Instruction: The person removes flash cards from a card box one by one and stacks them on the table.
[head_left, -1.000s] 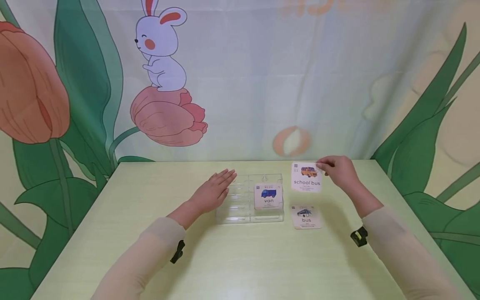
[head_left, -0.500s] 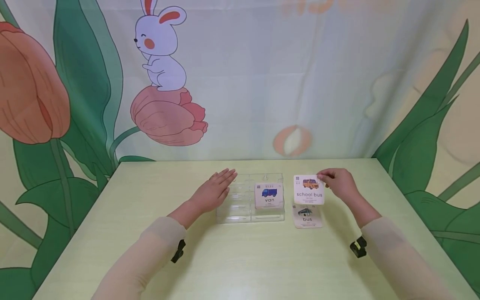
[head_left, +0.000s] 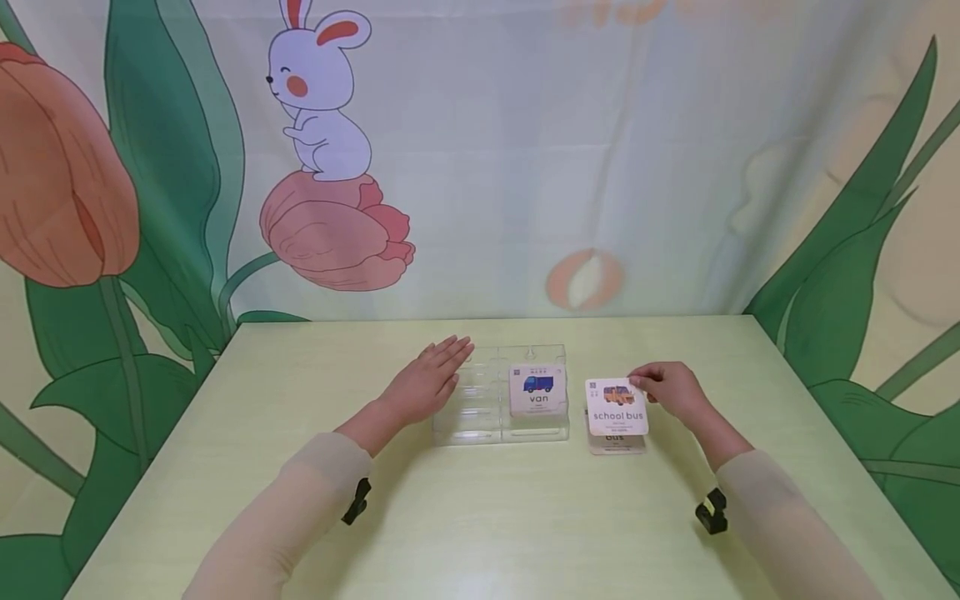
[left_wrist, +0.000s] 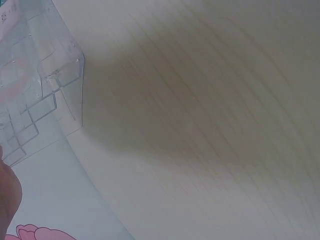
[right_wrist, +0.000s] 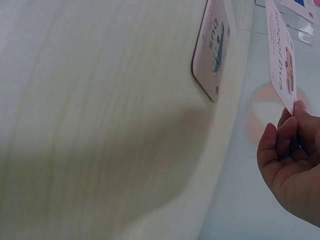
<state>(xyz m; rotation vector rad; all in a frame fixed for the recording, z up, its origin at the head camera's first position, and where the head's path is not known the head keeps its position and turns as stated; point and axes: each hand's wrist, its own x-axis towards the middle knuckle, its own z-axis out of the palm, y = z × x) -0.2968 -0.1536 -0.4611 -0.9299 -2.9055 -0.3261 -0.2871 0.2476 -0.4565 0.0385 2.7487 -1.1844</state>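
My right hand (head_left: 671, 390) pinches the upper right corner of a school bus card (head_left: 617, 408) between thumb and fingers. In the right wrist view that card (right_wrist: 283, 55) is raised above the table, apart from the bus card (right_wrist: 212, 47). From the head, it overlaps the bus card (head_left: 617, 445), hiding most of its picture. My left hand (head_left: 422, 385), fingers straight and together, lies at the left side of a clear plastic card rack (head_left: 534, 432). A van card (head_left: 537, 392) stands in the rack's right column. The left wrist view catches only the rack's corner (left_wrist: 62, 75) and part of the hand.
The pale wood-grain table (head_left: 480, 517) runs back to a printed curtain (head_left: 480, 167) with tulips and a rabbit. The rack's left column shows bare ledges (head_left: 480, 408). A black strap (head_left: 712, 510) hangs below the right sleeve.
My right hand has brought the school bus card down and toward me, so that it now overlaps the bus card in the head view. The left hand stays at the rack.
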